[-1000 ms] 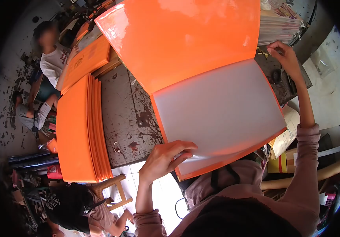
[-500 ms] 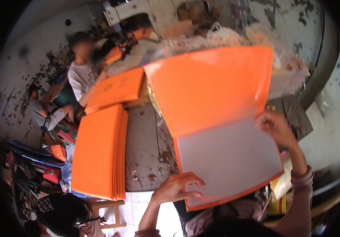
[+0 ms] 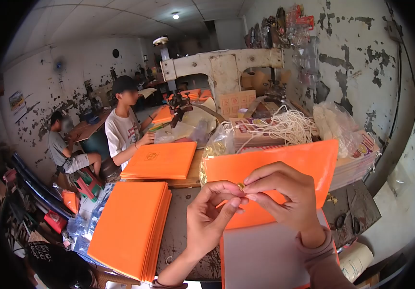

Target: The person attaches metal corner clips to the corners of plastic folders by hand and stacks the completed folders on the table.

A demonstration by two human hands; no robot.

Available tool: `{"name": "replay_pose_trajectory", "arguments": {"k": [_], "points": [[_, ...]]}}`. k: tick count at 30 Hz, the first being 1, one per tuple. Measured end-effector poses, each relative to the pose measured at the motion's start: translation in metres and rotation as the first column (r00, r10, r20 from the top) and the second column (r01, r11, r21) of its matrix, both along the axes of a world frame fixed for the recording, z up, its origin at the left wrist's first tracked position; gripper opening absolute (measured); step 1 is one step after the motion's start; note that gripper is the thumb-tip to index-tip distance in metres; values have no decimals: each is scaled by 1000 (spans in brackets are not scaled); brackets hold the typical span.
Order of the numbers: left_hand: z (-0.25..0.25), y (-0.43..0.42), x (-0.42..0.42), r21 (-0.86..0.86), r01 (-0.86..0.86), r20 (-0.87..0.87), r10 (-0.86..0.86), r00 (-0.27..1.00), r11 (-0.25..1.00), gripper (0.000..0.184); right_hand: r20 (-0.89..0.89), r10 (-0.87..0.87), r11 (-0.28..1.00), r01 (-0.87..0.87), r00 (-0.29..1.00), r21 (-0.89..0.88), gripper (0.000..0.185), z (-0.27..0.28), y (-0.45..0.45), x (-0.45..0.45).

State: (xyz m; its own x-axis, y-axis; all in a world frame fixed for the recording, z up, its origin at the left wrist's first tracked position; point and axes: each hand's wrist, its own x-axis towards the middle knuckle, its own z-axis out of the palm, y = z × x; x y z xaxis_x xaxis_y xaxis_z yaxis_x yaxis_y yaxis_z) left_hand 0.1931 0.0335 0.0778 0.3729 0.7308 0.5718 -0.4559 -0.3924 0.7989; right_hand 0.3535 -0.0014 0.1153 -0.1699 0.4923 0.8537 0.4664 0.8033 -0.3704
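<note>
A small gold-coloured piece (image 3: pixel 241 186) sits between the fingertips of my two hands, raised above an open orange folder. My right hand (image 3: pixel 284 192) pinches it with thumb and fingertips. My left hand (image 3: pixel 212 212) meets it from the other side, index finger and thumb bent towards it. Below them the orange folder (image 3: pixel 320 166) lies open, its cover tilted up at the back and its grey-white inner side (image 3: pixel 260 257) facing me. My right forearm hides part of it. To the left stands a thick stack of orange folders (image 3: pixel 125 226).
Another orange stack (image 3: pixel 162 159) lies farther back, near a person in a white shirt (image 3: pixel 123 132). A clear bag with gold bits (image 3: pixel 217 144), white cord (image 3: pixel 284 125), and scissors (image 3: pixel 348 223) are on the table. A person in a black cap (image 3: pixel 56 265) is at lower left.
My hands have left the folder's edges and come together above it around the small gold piece. The view has tilted up, showing more of the room.
</note>
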Motion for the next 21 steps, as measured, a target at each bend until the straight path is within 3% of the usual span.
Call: {"name": "replay_pose_trajectory", "arguments": {"k": [8, 12, 14, 18, 21], "points": [[21, 26, 19, 16, -83, 168, 79, 983, 996, 20, -307, 129, 991, -115, 943, 62, 16, 8, 36, -4], [27, 40, 25, 13, -99, 295, 90, 951, 995, 22, -261, 54, 992, -20, 964, 128, 16, 8, 48, -6], [25, 46, 24, -35, -78, 368, 86, 926, 996, 23, -180, -70, 974, 106, 981, 198, 18, 7, 54, -11], [24, 63, 25, -34, -186, 347, 186, 919, 982, 20, -208, -51, 976, 93, 977, 199, 17, -1, 71, -16], [17, 79, 12, 6, -231, 313, 218, 924, 973, 17, -114, -92, 977, 112, 989, 183, 19, -4, 75, -12]]}}
